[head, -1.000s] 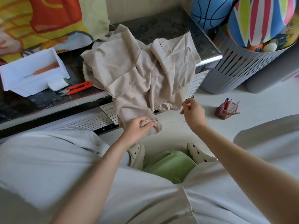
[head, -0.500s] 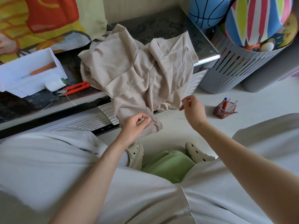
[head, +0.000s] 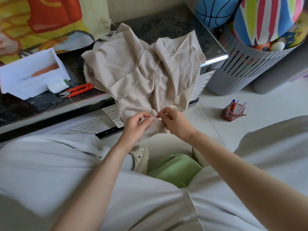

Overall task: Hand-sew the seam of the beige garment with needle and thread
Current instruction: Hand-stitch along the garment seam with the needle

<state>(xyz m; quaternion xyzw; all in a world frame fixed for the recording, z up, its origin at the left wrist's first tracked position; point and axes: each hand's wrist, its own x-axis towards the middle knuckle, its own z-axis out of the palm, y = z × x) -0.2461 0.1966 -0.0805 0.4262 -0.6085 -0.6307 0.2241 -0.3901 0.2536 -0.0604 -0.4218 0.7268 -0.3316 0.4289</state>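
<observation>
Beige garment [head: 141, 72]: bulk heaped on the dark table [head: 166, 25], lower end hanging off the front edge down to my hands. Left hand [head: 136, 125] grips that hanging end, a fold pinched between thumb and fingers. Right hand [head: 175, 122] is just beside it, knuckles almost touching, fingers curled, thumb and forefinger pinching the same fold at its top.

Needle and thread: too small to make out between the fingertips. The seam at the pinch is covered by both hands. Stitched hems show only further up the heap.

Around: white tray [head: 30, 72] on the table's left, white spool [head: 57, 85] against it, red snips [head: 78, 90] next to the spool, near the garment's left edge. Grey slotted basket [head: 246, 67] with balls on the floor to the right, pen holder [head: 232, 112] in front of it. Green stool [head: 175, 169] between my legs, below the hands.
</observation>
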